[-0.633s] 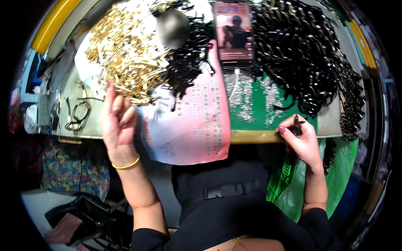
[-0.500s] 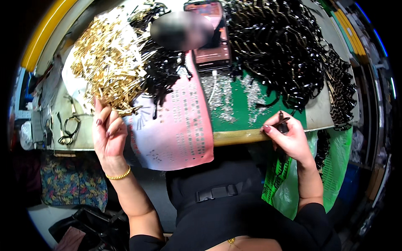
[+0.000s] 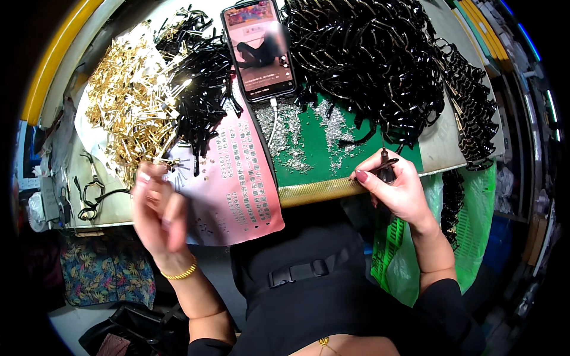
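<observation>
My right hand (image 3: pixel 399 188) is closed around a dark-handled screwdriver (image 3: pixel 386 172), its thin shaft pointing away from me, above the table's front edge. A short dark curved piece lies across the fingers there. My left hand (image 3: pixel 157 207) is at the near edge of a pile of gold metal pieces (image 3: pixel 127 107), its fingers smeared by motion. Whether it grips one of them I cannot tell. Black-tipped strips (image 3: pixel 199 101), which look like eyeglass temples, adjoin the gold pile. Small silver bits, like screws (image 3: pixel 291 139), are scattered on the green mat (image 3: pixel 314 169).
A phone (image 3: pixel 261 56) with a lit screen and white cable lies at the middle back. A large heap of black curved temples (image 3: pixel 368 71) fills the right. A pink printed sheet (image 3: pixel 255 196) overhangs the front edge. Wire-framed glasses (image 3: pixel 92 193) lie left; a green bag (image 3: pixel 475 219) hangs right.
The view has shifted, so the tabletop appears further left. My left hand's fingers have moved and blurred at the gold pile's near edge. My right hand still holds the screwdriver.
</observation>
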The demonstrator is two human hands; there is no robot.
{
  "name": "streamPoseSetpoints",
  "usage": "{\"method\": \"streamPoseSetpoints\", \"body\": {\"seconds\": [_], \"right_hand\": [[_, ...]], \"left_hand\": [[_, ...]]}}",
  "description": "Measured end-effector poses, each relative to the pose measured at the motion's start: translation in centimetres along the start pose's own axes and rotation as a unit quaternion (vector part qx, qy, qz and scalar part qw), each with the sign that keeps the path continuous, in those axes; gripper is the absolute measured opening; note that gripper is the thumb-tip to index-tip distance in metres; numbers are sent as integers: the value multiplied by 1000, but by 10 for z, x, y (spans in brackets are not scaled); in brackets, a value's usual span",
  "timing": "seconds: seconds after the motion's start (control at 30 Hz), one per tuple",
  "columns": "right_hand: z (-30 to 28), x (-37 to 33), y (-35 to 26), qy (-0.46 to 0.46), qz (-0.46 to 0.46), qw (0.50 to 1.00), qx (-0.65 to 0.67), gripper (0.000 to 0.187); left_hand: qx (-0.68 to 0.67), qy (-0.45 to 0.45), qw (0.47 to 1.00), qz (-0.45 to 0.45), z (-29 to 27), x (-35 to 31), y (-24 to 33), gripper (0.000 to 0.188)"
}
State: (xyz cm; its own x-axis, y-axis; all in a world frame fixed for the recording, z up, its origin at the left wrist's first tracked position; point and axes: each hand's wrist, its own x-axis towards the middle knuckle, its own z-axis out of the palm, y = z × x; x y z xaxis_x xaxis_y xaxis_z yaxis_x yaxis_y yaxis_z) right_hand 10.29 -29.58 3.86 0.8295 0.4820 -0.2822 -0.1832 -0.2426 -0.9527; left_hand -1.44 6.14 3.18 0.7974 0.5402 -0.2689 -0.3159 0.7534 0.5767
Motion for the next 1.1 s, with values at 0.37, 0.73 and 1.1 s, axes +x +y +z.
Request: {"method": "streamPoseSetpoints", "body": {"seconds": [0.37, 0.73, 1.1], "right_hand": [[50, -10, -29, -43, -16, 992, 116, 11], [50, -8, -35, 17, -44, 991, 124, 9], [34, -8, -29, -1, 42, 985, 166, 16]], "left_hand": [[379, -233, 895, -34, 31, -80, -114, 23], [408, -213, 888, 6, 23, -79, -109, 15], [454, -264, 850, 47, 35, -78, -120, 13]]}}
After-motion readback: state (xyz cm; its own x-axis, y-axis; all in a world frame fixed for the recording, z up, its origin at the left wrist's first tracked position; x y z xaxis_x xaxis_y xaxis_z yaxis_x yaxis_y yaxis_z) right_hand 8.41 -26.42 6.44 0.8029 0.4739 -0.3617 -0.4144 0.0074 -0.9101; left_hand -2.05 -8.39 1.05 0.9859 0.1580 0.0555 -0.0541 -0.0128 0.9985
